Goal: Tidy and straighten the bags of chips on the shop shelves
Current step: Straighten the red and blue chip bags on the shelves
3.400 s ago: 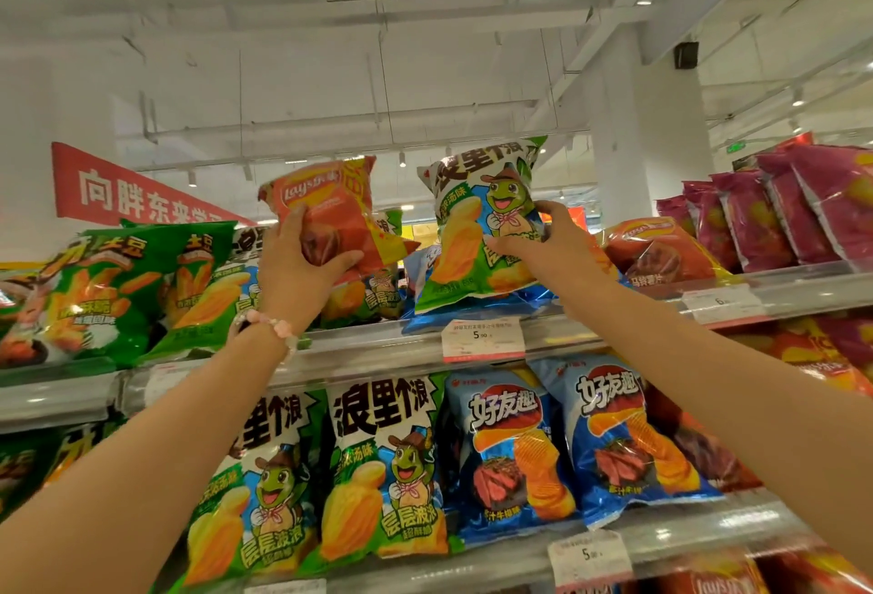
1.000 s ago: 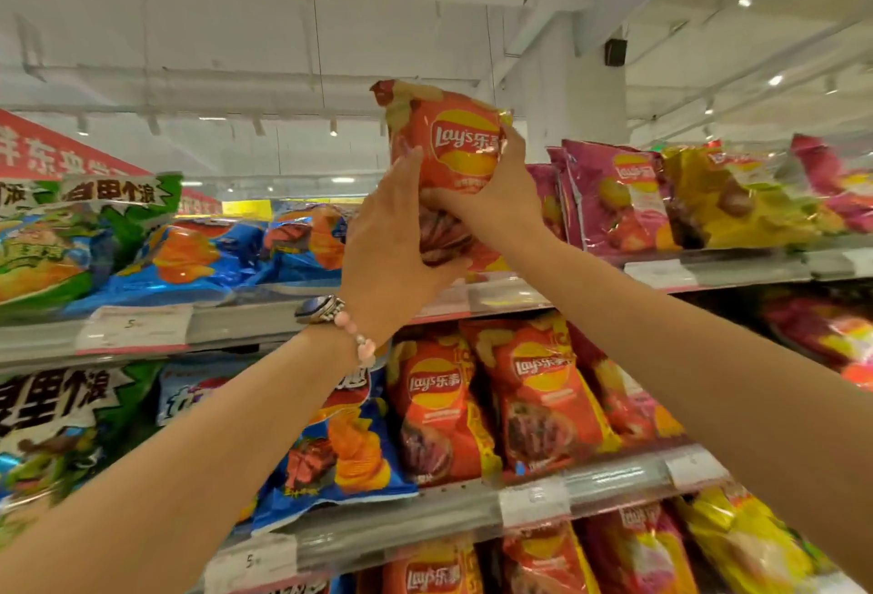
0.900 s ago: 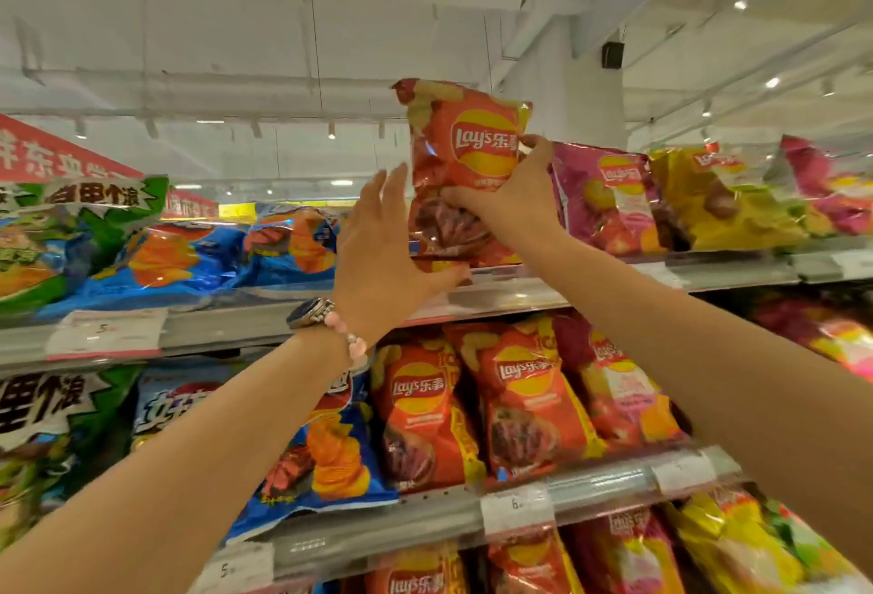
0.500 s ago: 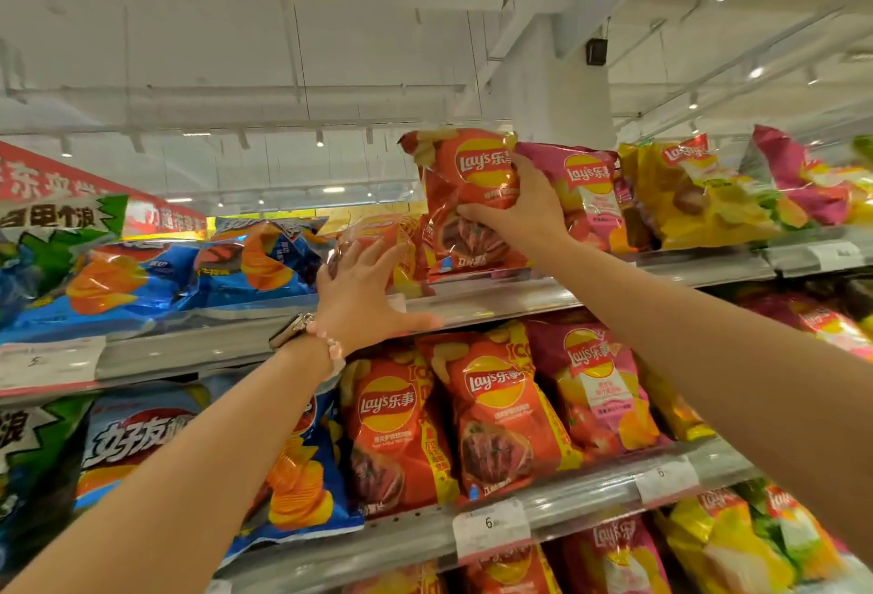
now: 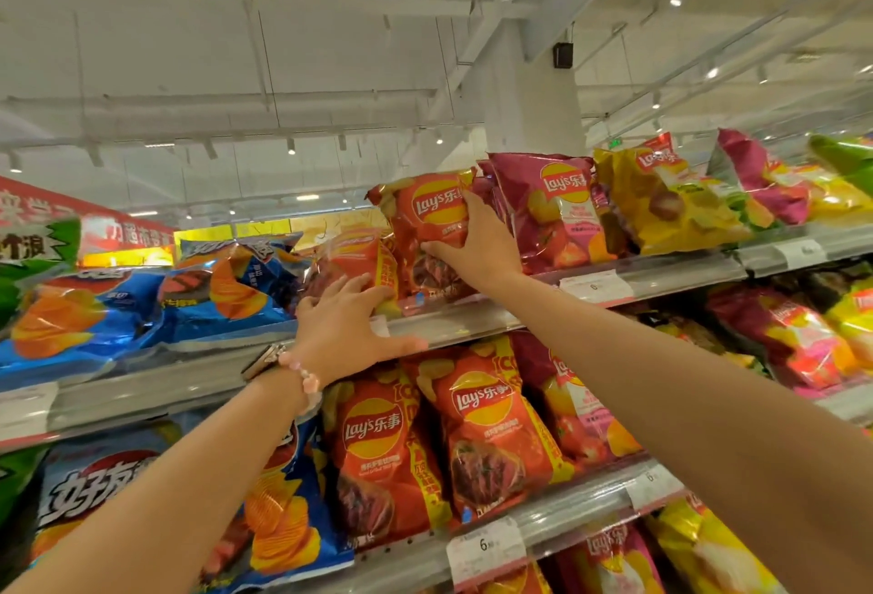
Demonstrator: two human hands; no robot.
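Red banner (image 5: 71, 220), 9 o'clock: cut by frame edge. Lying red bag (image 5: 352, 258): print blurred, lower part behind left hand (image 5: 342, 329). Price tags (image 5: 596, 286): unreadable.

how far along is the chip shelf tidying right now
Done: the red Lay's bag stands upright on the top shelf, steadied by the right hand. In hand: the left hand touches a slumped red bag. Left: the blue bags and yellow bag lie tilted.
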